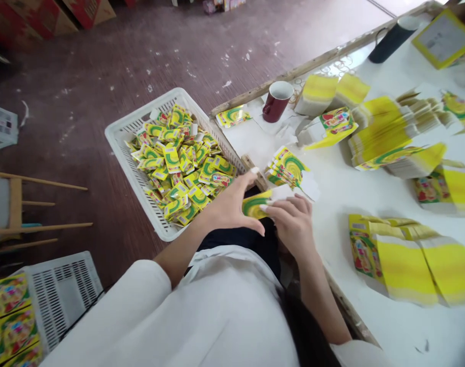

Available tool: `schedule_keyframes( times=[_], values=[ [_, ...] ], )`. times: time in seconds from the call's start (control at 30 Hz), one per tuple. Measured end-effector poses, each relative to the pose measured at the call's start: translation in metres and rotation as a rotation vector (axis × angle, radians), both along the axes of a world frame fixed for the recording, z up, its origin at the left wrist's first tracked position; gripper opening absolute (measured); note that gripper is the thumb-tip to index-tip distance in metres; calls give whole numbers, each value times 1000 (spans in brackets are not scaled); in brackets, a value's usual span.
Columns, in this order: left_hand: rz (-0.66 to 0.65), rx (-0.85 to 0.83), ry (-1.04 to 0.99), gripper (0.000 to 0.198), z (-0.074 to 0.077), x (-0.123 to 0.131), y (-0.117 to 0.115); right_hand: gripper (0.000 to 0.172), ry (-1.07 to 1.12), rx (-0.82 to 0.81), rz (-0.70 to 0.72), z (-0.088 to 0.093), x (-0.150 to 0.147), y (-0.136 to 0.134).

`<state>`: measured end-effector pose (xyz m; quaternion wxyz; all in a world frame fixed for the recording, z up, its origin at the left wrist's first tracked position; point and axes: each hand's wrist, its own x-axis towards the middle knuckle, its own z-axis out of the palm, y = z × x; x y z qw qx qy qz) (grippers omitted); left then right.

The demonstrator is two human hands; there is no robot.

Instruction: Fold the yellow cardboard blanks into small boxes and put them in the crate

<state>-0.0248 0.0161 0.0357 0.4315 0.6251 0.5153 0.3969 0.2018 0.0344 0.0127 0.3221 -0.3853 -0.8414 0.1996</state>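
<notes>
Both hands meet over my lap at the table's edge on one small yellow-green packet (256, 204). My left hand (232, 204) pinches its left end, thumb underneath and fingers arched above. My right hand (293, 224) grips its right, white end with curled fingers. Just beyond them a small stack of the same packets (285, 168) lies on the white table (339, 199). A white slotted basket (121, 133) heaped with several folded packets stands to the left of my left hand.
Piles of flat yellow packaging (392, 135) cover the table's far side, more (408, 260) at the near right. A dark red mug (277, 101) and a black tumbler (390, 38) stand near the far edge. Another basket (60, 290) and a wooden stool (14, 209) sit on the floor at left.
</notes>
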Motion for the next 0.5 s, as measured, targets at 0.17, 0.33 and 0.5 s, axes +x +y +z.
schedule_keyframes(
  times=[0.17,0.33,0.5],
  values=[
    [41,-51,297,68,-12,24,-9,56,340,-104,-315,-11,-13,-9],
    [-16,131,373,73,-32,40,-16,60,606,-779,-173,-28,-24,-6],
    [-49,140,355,59,-36,40,-15,66,607,-849,-77,-26,-33,-5]
  ],
)
